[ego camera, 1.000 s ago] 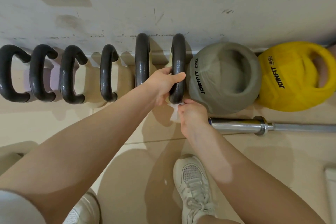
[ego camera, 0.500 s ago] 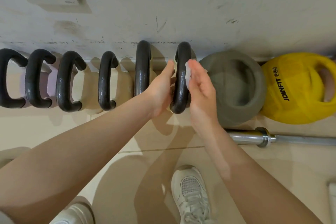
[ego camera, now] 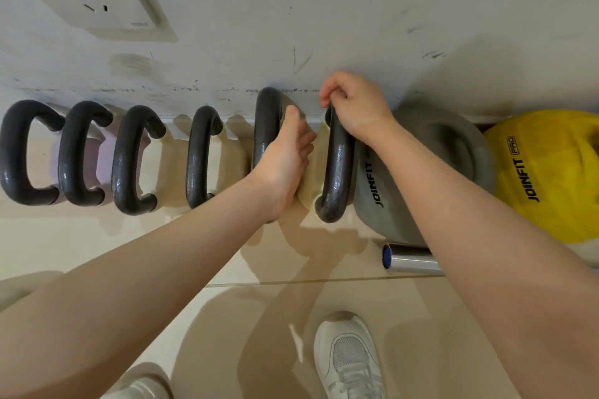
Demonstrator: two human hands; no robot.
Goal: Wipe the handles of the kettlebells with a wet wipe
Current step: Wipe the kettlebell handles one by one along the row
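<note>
So the handle being worked on is the sixth dark handle (ego camera: pixel 337 165) in the row along the wall, the one right up against the grey JOINFIT kettlebell (ego camera: pixel 431 172). It runs away from the person toward the wall (ego camera: pixel 356 26), near end curling down by the floor, far end tucked under the right hand (ego camera: pixel 356 107). That hand is closed over the far top corner of the handle, fingers curled down and pinched together at the tip. I'd guess the wet wipe is bunched in there, but it's hidden, so I can't say for sure. The left hand (ego camera: pixel 285 159) sits in the gap between the fifth handle (ego camera: pixel 267 126) and the sixth, fingers loosely extended and thumb up, touching or nearly touching the fifth one; can't tell if it's actually gripping anything. The thing that matters for the next stroke: the handle's long axis points straight back at the person, and the right hand is at the far end, so a pull toward the body down the bar looks like the natural move, with the right hand clearly the one in position. Further out, four more dark handles (ego camera: pixel 129 159) line up to the left, a yellow JOINFIT ball (ego camera: pixel 551 172) sits on the far right, a barbell end (ego camera: pixel 408 261) lies on the floor in front of the grey one, and white sneakers (ego camera: pixel 350 359) are at the bottom.
</note>
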